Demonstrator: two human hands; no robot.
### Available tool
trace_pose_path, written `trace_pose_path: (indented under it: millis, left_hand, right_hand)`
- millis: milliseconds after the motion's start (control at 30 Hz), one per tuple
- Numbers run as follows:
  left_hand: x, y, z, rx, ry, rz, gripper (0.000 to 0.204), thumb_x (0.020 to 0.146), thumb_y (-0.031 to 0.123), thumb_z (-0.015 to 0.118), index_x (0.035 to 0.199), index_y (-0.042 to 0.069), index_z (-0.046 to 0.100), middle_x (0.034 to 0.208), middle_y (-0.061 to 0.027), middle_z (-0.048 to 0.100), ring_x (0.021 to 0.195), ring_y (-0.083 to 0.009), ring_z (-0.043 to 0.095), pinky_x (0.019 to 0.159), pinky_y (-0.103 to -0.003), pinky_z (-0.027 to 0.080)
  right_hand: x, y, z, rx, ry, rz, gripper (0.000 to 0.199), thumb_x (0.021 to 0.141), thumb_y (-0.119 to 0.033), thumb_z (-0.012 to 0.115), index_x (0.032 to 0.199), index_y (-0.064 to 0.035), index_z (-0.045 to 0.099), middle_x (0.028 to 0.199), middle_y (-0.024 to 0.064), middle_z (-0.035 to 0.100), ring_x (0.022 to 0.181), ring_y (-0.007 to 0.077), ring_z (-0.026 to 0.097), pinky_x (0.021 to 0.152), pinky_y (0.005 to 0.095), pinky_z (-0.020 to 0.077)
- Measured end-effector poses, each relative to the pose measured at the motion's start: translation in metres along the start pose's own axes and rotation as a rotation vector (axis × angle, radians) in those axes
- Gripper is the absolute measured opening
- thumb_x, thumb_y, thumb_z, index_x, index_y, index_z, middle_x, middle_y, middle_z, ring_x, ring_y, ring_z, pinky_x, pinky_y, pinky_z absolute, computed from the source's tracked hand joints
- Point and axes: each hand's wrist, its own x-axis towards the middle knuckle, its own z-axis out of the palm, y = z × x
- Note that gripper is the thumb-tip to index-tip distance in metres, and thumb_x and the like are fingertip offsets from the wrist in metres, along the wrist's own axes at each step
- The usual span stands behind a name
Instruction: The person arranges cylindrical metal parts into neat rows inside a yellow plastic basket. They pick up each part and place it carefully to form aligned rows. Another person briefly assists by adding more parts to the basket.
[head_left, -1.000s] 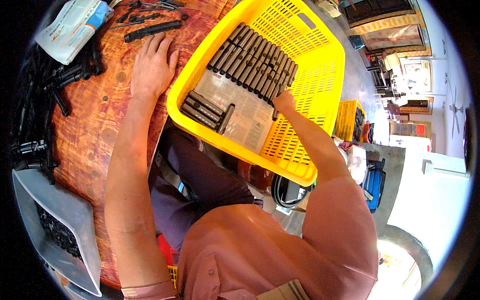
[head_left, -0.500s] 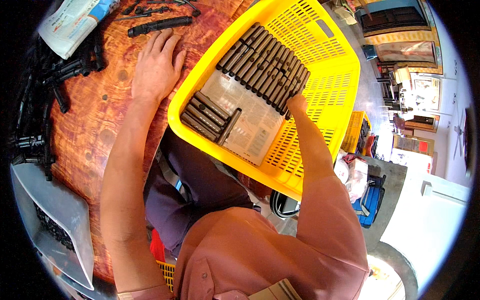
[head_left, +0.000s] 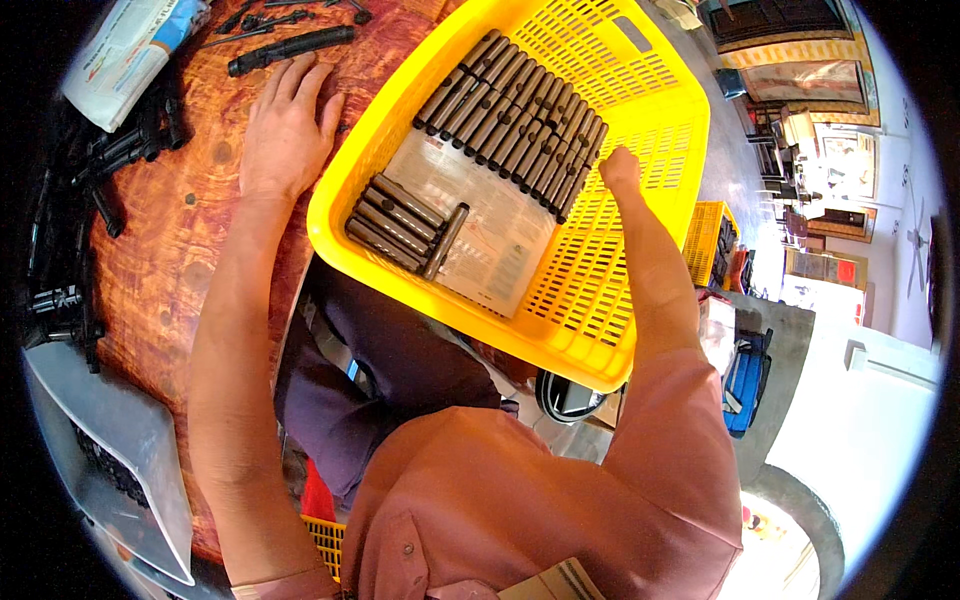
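Observation:
My left hand (head_left: 287,135) lies flat on the wooden table (head_left: 215,250), fingers stretched out and a little spread, its fingertips close to a black ribbed tube (head_left: 290,50). Over the right part of a yellow plastic basket (head_left: 330,232), my right hand (head_left: 621,170) is curled closed, just beside the end of a long row of dark metal tubes (head_left: 510,120). No tube sticks out of it; the inside of the palm is hidden. A smaller group of the same tubes (head_left: 395,222) lies in the basket's near left corner, on printed paper (head_left: 500,250) lining the bottom.
Black tubes and rods (head_left: 125,155) crowd the table's left edge, with a white-and-blue bag (head_left: 125,60) above them. A grey bin (head_left: 150,440) with small dark parts stands at the lower left. Another yellow crate (head_left: 706,240) sits beyond the basket on the right.
My right hand has moved up and right, off the end of the tube row. The view has shifted slightly, so basket and table appear further left. My left hand stays on the table.

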Motion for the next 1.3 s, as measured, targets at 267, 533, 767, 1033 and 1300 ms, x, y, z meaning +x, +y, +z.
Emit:
trace_pose_path:
  millis: [267, 533, 767, 1033, 1300]
  left_hand:
    - [0.0, 0.003, -0.005, 0.04, -0.011, -0.014, 0.042, 0.1, 0.031, 0.057, 0.135, 0.009, 0.059, 0.145, -0.012, 0.053, 0.139, -0.0314, 0.044, 0.114, -0.044, 0.038]
    - [0.0, 0.006, -0.009, -0.015, -0.004, -0.015, 0.041, 0.099, 0.028, 0.059, 0.133, 0.006, 0.059, 0.143, -0.0143, 0.054, 0.137, -0.0347, 0.045, 0.115, -0.045, 0.037]
    - [0.0, 0.007, -0.01, -0.025, -0.011, -0.022, 0.041, 0.098, 0.028, 0.059, 0.133, 0.006, 0.059, 0.144, -0.0136, 0.053, 0.138, -0.0345, 0.045, 0.115, -0.045, 0.037]
    - [0.002, 0.01, -0.016, -0.03, -0.002, -0.015, 0.039, 0.098, 0.027, 0.059, 0.13, 0.005, 0.061, 0.141, -0.0161, 0.056, 0.136, -0.0349, 0.046, 0.114, -0.044, 0.038]
    - [0.002, 0.014, -0.019, -0.047, 0.001, -0.006, 0.038, 0.097, 0.024, 0.061, 0.129, 0.004, 0.061, 0.14, -0.0174, 0.056, 0.135, -0.0371, 0.046, 0.113, -0.045, 0.038]
  right_hand:
    - [-0.06, -0.027, 0.007, -0.557, -0.315, -0.319, 0.043, 0.084, -0.027, 0.064, 0.121, -0.0058, 0.069, 0.122, 0.0169, 0.07, 0.114, 0.0349, 0.067, 0.09, 0.0474, 0.0547]
    - [-0.098, -0.031, 0.064, -0.677, -0.233, -0.454, 0.024, 0.088, -0.02, 0.066, 0.107, -0.0113, 0.077, 0.11, 0.0092, 0.075, 0.103, 0.0261, 0.072, 0.078, 0.0392, 0.0576]
    - [-0.099, -0.024, 0.075, -0.84, -0.189, -0.674, 0.014, 0.088, -0.016, 0.068, 0.096, -0.0121, 0.078, 0.1, 0.0059, 0.076, 0.096, 0.0233, 0.073, 0.07, 0.0374, 0.0565]
    - [-0.072, -0.046, 0.046, -0.386, -0.139, -0.401, 0.023, 0.087, -0.018, 0.064, 0.102, -0.0049, 0.075, 0.1, 0.0126, 0.075, 0.094, 0.0279, 0.074, 0.073, 0.0438, 0.0584]
    - [-0.014, -0.059, 0.052, 0.293, 0.148, -0.043, 0.022, 0.086, -0.021, 0.065, 0.102, -0.0114, 0.077, 0.102, 0.017, 0.074, 0.099, 0.037, 0.07, 0.083, 0.0476, 0.0561]
